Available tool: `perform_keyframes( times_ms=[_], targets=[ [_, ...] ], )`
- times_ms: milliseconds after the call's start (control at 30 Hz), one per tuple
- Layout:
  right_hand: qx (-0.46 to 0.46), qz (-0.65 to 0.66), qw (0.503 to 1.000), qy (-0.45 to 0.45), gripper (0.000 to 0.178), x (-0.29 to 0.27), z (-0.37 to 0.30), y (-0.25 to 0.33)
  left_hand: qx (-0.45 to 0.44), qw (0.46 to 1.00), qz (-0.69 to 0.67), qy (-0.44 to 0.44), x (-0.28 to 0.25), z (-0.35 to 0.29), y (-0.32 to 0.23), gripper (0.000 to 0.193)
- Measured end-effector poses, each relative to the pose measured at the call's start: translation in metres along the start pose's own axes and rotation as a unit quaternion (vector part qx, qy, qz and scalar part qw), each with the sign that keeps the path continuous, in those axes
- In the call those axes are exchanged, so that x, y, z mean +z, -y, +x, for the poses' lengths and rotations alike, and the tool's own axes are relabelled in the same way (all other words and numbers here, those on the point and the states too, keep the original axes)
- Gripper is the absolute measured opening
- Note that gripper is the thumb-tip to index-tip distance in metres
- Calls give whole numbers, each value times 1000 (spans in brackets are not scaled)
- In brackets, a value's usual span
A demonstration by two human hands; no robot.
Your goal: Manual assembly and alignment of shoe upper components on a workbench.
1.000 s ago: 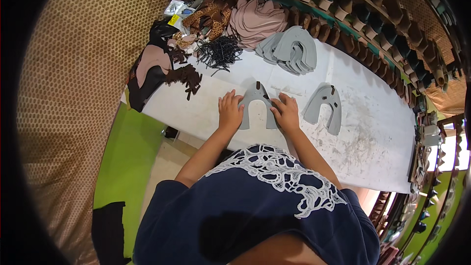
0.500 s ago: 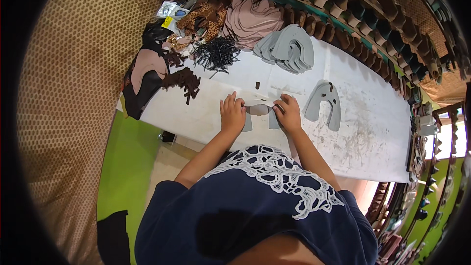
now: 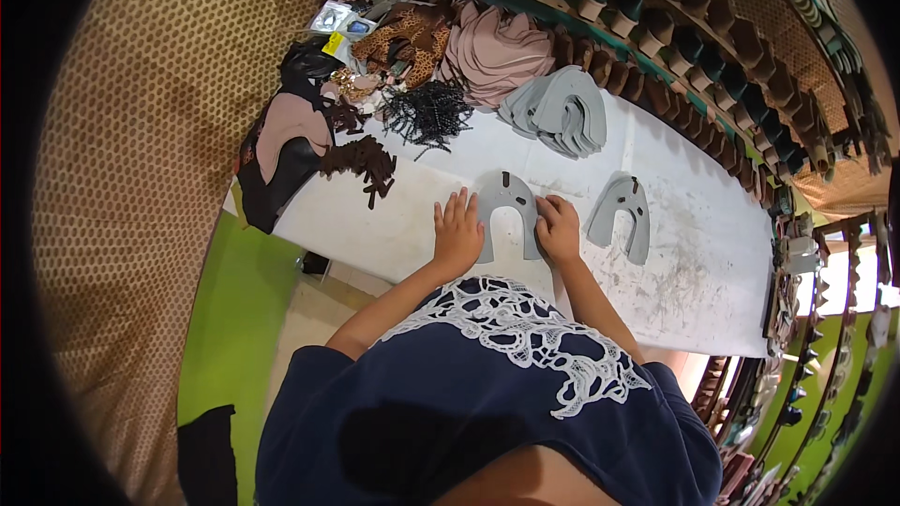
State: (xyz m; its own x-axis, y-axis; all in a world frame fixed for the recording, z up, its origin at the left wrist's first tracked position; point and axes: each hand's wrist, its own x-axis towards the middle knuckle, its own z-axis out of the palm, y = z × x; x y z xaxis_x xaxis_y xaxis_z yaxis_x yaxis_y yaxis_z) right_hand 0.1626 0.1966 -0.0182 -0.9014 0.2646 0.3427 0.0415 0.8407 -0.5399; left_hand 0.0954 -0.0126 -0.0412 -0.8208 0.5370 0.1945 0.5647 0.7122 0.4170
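A grey U-shaped shoe-upper piece (image 3: 507,195) lies flat on the white table in front of me, its curve away from me. One small dark brown strip (image 3: 506,178) shows at the top of its curve, and another dark mark sits lower down. My left hand (image 3: 459,234) rests flat beside its left edge, fingers stretched out and holding nothing. At its right edge is my right hand (image 3: 559,230), fingers bent and closed together; whatever they pinch is hidden. To the right lies a similar grey upper piece (image 3: 637,230) with small dark strips near its top.
A stack of grey uppers (image 3: 567,112) stands farther back, beside pink pieces (image 3: 497,47). Black trim (image 3: 427,112), dark brown strips (image 3: 366,164) and leopard-print material (image 3: 403,37) are heaped at the left. Racks of shoes (image 3: 675,37) line the back and right.
The grey upper, earlier lifted and bent between both hands, now lies flat. My left hand has let go and flattened beside it. The right hand has stayed at its right side.
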Motion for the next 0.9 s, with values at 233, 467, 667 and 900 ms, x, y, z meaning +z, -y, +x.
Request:
perform_keyframes(
  times_ms=[233, 467, 667, 900],
  targets=[
    [-11, -34, 999, 26, 40, 0, 1, 1, 6, 999, 13, 46, -11, -1, 5, 62],
    [0, -45, 999, 3, 42, 17, 15, 27, 9, 1000, 24, 12, -29, -12, 31, 67],
    [-102, -52, 988, 104, 37, 56, 48, 91, -57, 996, 58, -23, -50, -19, 58, 66],
    [-20, -147, 988, 48, 26, 91, 87, 80, -81, 994, 69, -19, -65, -30, 80, 59]
  ],
)
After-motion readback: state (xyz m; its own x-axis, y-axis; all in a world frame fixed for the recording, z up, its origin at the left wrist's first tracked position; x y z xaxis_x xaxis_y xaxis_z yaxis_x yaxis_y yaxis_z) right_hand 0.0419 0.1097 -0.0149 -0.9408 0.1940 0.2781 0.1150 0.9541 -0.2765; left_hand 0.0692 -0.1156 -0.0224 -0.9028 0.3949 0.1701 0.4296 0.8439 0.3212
